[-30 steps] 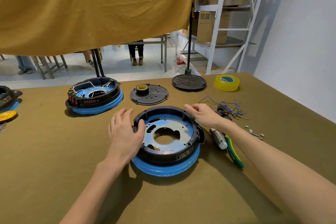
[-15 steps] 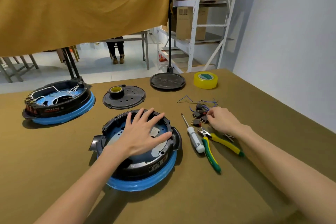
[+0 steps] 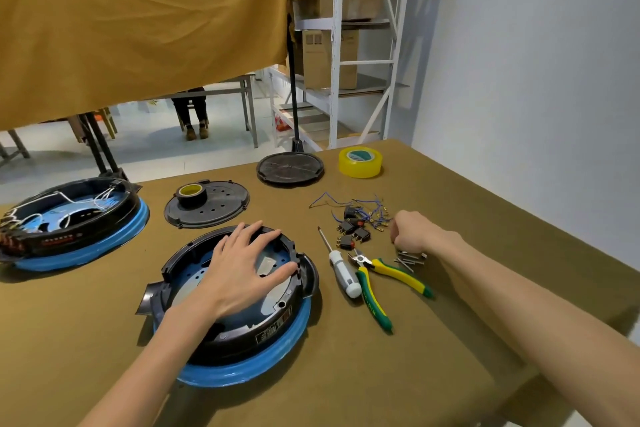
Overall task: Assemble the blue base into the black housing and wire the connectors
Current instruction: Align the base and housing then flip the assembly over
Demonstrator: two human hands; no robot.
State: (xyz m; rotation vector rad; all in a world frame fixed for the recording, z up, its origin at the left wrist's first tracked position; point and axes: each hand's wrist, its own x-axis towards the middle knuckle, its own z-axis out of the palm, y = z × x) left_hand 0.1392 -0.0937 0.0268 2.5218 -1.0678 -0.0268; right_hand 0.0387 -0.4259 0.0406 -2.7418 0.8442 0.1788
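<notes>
Left hand (image 3: 242,274) lies spread flat on the black housing (image 3: 221,319), steadying it; right of it, right hand (image 3: 410,232) curls over small screws (image 3: 410,258), grasp unclear.

Left hand (image 3: 242,270) goes from gripping the black housing (image 3: 304,274) rim to lying flat, fingers spread, across its inside. Right hand (image 3: 410,230) leaves the rim, now curled beside the connectors (image 3: 353,232) (nothing visibly held).
</notes>
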